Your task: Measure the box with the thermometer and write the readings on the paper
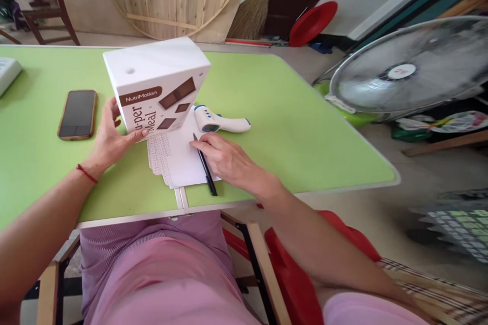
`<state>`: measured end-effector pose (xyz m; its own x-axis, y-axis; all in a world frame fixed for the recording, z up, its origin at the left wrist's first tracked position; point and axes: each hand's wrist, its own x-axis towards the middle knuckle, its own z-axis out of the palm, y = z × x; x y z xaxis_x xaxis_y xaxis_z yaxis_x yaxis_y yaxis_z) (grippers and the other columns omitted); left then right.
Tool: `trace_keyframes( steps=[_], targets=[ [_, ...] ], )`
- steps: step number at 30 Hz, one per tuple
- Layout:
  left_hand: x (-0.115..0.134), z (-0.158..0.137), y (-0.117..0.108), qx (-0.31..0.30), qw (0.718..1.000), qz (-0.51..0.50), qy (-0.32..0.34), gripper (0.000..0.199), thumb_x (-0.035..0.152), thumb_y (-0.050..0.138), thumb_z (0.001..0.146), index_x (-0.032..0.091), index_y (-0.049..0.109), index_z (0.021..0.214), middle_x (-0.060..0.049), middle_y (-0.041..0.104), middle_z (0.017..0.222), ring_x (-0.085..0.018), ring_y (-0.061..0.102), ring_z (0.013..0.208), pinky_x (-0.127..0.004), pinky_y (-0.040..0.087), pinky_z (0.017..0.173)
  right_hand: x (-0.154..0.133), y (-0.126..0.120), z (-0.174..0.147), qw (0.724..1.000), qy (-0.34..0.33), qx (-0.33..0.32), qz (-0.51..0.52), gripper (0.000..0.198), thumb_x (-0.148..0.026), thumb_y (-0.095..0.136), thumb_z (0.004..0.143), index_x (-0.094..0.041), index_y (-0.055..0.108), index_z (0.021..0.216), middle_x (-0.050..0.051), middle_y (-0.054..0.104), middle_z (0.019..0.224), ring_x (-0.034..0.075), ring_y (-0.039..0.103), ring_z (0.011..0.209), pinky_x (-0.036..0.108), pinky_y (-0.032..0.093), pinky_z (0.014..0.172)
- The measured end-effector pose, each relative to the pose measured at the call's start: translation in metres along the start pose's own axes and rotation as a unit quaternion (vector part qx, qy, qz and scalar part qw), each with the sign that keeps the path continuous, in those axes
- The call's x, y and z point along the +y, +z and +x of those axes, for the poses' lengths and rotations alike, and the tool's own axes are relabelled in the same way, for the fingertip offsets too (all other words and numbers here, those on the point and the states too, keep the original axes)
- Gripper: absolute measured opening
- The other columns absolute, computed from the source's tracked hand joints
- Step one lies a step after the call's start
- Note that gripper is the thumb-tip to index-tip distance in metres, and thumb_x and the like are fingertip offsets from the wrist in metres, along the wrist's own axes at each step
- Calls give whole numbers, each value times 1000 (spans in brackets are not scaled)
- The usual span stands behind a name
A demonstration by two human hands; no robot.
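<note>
My left hand grips the lower left edge of a white box, thumb on its printed front. The box stands tilted over the papers, with a brown "NutriMotion" label and dark rectangles on it. My right hand is curled at a black pen, index finger crossing it near the tip. The fingers beneath are partly hidden. Under the pen lies a stack of white paper sheets with writing along the left side. A white and blue infrared thermometer rests just beyond my right hand.
A smartphone lies left of the box on the green table. At the far left edge sits a white object, partly cut off. A large fan stands off the table's right side. Behind are a chair and a broom.
</note>
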<state>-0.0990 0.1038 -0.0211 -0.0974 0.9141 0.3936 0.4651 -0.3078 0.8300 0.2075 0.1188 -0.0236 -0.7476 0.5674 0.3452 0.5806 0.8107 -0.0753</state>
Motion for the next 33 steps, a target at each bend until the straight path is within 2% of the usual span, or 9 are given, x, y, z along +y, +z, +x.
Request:
trace_keyframes(
  steps=[3, 6, 10, 14, 20, 25, 27, 30, 33],
  targets=[
    [4, 1, 0, -33, 997, -3, -63, 86, 63, 86, 66, 18, 50, 130, -17, 60, 135, -35, 63, 123, -52, 58, 100, -4, 0, -11, 999, 31, 28, 16, 42, -9, 39, 96, -12, 66, 128, 15, 69, 111, 23, 69, 95, 36, 60, 80],
    [13, 1, -3, -4, 996, 25, -82, 81, 60, 89, 63, 19, 56, 124, -15, 65, 129, -35, 64, 120, -53, 59, 100, -14, 2, -21, 995, 75, 51, 39, 31, -25, 55, 94, -14, 70, 118, 12, 71, 104, 22, 69, 87, 34, 60, 73],
    [29, -5, -8, 8, 996, 28, -86, 74, 67, 86, 63, 19, 62, 113, -11, 71, 119, -33, 68, 110, -51, 58, 96, -19, 10, -26, 984, 129, 91, 85, 25, -20, 56, 89, -16, 74, 107, 8, 72, 92, 16, 67, 73, 29, 58, 69],
    [40, -13, -11, -26, 992, 12, -119, 76, 72, 84, 61, 16, 65, 110, -12, 74, 109, -31, 69, 98, -47, 58, 84, -18, 18, -25, 973, 166, 110, 119, 26, -23, 56, 90, -18, 76, 106, 6, 72, 89, 15, 64, 66, 29, 58, 69],
    [35, -14, -11, -103, 985, -49, -130, 65, 64, 81, 71, 17, 63, 112, -14, 72, 116, -32, 69, 104, -44, 58, 81, -18, 16, -28, 966, 179, 86, 163, 29, -31, 55, 94, -19, 75, 111, 9, 72, 96, 18, 68, 78, 31, 59, 73],
    [31, -10, -11, -126, 978, -96, -133, 64, 63, 77, 76, 18, 56, 116, -14, 71, 116, -33, 66, 112, -44, 59, 81, 11, 0, -22, 967, 189, 67, 160, 34, -31, 45, 99, -17, 72, 115, 12, 70, 106, 22, 69, 91, 37, 59, 78],
    [31, -10, -12, -130, 978, -98, -134, 65, 63, 77, 76, 18, 54, 117, -14, 69, 119, -33, 65, 116, -44, 59, 83, 32, -3, -13, 972, 204, 71, 89, 34, -22, 50, 92, -17, 70, 119, 15, 68, 116, 26, 67, 98, 42, 58, 81],
    [31, -11, -13, -135, 976, -99, -137, 72, 64, 78, 74, 18, 51, 122, -15, 67, 127, -34, 64, 117, -43, 59, 83, 61, 0, 2, 981, 194, 28, -7, 55, -11, 58, 77, -14, 63, 132, 19, 61, 132, 35, 57, 121, 55, 51, 100],
    [31, -12, -14, -139, 977, -84, -135, 77, 66, 78, 72, 17, 49, 123, -15, 65, 127, -34, 64, 116, -44, 58, 85, 77, 8, 12, 985, 166, -36, -30, 69, -8, 57, 73, -15, 55, 142, 18, 64, 127, 36, 59, 116, 56, 50, 97]
  ],
)
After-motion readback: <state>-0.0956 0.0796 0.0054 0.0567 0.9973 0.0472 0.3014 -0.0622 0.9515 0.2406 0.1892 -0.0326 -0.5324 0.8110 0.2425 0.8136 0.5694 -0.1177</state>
